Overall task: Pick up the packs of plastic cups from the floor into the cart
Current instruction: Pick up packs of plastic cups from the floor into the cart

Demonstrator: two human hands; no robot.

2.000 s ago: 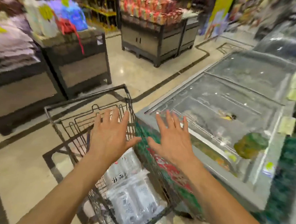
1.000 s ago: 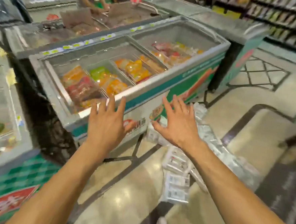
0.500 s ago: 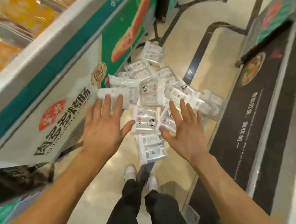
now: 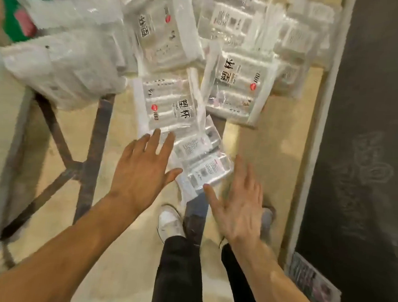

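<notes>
Several clear packs of plastic cups lie in a loose pile on the beige floor. The nearest pack (image 4: 199,165) lies between my hands, label side up. Beyond it lie a pack with black characters (image 4: 168,106) and another to its right (image 4: 237,87). My left hand (image 4: 142,168) hovers with straight fingers, its fingertips at the near edge of the packs. My right hand (image 4: 237,200) is spread flat just right of the nearest pack, thumb by its corner. Neither hand holds anything. The cart is out of view.
A freezer's white and green side (image 4: 0,113) stands on the left. A dark display base (image 4: 370,139) runs along the right. My white shoes (image 4: 169,222) and dark trousers stand on the floor below the hands. Dark inlay lines (image 4: 94,148) cross the floor.
I turned away from the cart and freezers toward the floor pile. Both open hands have dropped much closer to the packs, now at the nearest one.
</notes>
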